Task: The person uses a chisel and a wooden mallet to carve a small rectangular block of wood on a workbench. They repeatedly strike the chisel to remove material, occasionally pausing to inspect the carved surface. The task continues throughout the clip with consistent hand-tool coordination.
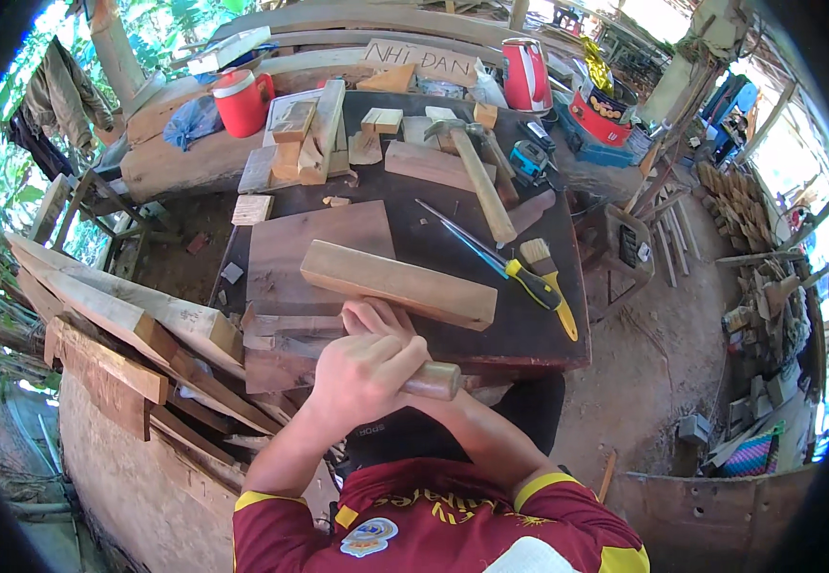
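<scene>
My left hand (362, 377) is closed in a fist around a thick wooden handle (435, 380). Its rounded end sticks out to the right, and the rest of the tool is hidden. Crossing behind that fist, my right hand (376, 317) shows only bent fingers pressed together; whatever they hold is hidden. Just beyond the fingers a long squared wooden block (395, 284) lies slantwise on the dark table (410, 215). Left of my hands a brown board (286, 368) lies at the near edge, with a wide flat board (314, 244) behind it.
At the table's right lie a hammer (484, 186), a screwdriver (534, 285), a brush (550, 277) and a blue tape measure (529, 159). Wood offcuts (322, 134), a red jug (241, 103) and a red-and-white flask (526, 74) stand farther back. Long timbers (138, 310) lean at the left.
</scene>
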Motion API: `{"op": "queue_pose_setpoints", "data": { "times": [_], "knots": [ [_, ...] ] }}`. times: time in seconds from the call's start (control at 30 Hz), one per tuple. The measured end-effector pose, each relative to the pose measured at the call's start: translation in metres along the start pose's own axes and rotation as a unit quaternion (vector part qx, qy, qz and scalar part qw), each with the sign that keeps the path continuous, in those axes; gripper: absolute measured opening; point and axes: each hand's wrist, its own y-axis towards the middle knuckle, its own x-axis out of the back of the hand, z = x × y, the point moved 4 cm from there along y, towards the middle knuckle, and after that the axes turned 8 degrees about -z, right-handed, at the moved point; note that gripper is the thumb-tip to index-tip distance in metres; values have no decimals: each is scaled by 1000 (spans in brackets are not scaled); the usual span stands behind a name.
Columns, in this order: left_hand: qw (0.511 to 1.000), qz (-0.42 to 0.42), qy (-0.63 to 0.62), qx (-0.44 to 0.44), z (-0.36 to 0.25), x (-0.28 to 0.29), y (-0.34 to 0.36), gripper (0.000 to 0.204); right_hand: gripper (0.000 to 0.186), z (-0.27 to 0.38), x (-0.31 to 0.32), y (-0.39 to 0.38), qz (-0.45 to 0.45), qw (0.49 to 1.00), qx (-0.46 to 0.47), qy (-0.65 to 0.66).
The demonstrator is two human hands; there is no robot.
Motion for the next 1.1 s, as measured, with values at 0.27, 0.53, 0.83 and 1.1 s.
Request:
{"op": "queue_pose_setpoints", "data": {
  "times": [0.27,0.53,0.83,1.1],
  "knots": [
    [998,61,12,-21,-11,-2,-1,26,47,10,17,10,68,995,59,-49],
    [999,28,14,22,2,-12,-1,25,23,5,11,9,-13,902,-155,403],
    [999,-5,34,37,10,-7,-12,41,32,3,27,3,79,979,-87,163],
    [991,-9,8,130,20,6,-2,38,34,2,106,-5,65,995,14,74]
  ]
}}
